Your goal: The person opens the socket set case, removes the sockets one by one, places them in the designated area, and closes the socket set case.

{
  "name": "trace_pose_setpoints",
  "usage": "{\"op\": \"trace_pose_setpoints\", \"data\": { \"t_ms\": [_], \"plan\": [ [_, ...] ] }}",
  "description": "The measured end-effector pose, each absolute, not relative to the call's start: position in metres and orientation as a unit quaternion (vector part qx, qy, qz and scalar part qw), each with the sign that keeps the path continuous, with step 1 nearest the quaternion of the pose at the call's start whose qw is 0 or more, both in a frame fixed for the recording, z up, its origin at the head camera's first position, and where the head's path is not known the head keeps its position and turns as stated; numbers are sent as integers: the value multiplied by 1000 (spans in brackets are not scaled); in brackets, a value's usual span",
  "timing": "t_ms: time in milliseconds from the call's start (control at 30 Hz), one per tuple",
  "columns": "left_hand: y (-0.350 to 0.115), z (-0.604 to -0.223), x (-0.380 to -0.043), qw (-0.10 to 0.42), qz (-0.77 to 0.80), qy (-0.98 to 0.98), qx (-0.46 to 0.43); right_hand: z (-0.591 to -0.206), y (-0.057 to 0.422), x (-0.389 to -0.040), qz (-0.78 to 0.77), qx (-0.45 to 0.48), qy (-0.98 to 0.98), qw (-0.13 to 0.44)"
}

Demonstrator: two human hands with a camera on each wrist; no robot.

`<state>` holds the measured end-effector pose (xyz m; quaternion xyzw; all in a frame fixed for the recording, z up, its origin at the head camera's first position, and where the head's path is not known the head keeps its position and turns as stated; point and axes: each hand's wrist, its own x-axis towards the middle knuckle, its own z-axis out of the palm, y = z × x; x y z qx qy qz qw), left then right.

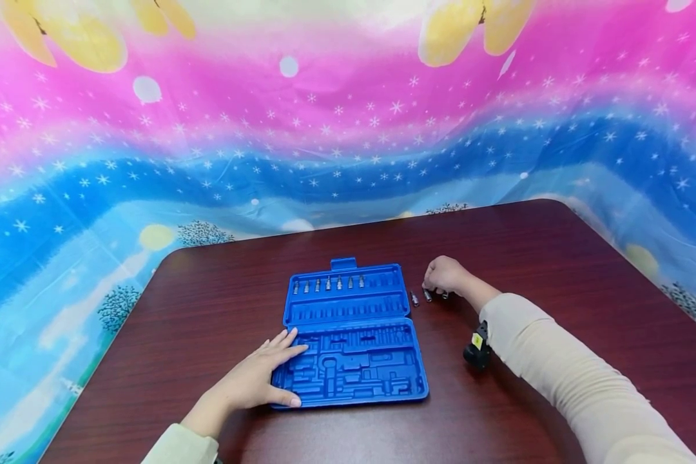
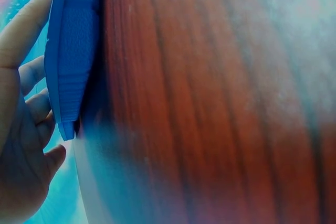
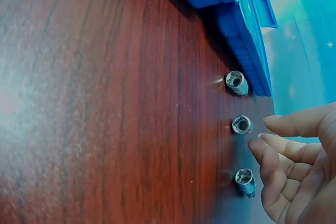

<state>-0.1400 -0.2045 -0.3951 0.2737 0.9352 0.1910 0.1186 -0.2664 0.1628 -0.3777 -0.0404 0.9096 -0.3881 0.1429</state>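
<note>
Left hand [image 1: 255,379] on the left edge of an open blue socket case [image 1: 354,380], fingers spread, right hand [image 1: 445,276] released, fingers parted beside three metal sockets [image 3: 242,125] on the worktop [image 1: 209,322], seven metal pieces [image 1: 328,283] in the lid [image 1: 325,296]

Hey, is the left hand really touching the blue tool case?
Touching. The head view shows it: the left hand rests across the left edge of the blue tool case, with fingers and thumb lying over the rim.
</note>
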Motion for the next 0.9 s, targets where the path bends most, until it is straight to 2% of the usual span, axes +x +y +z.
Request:
{"op": "trace_pose_setpoints", "data": {
  "t_ms": [467, 900],
  "plan": [
    [-206, -395, -140, 124, 189, 932, 285, -367, 144, -262, -459, -70, 877, 124],
    [-205, -394, -139, 122, 188, 931, 290, -371, 103, -267, -500, -86, 850, 140]
  ]
}}
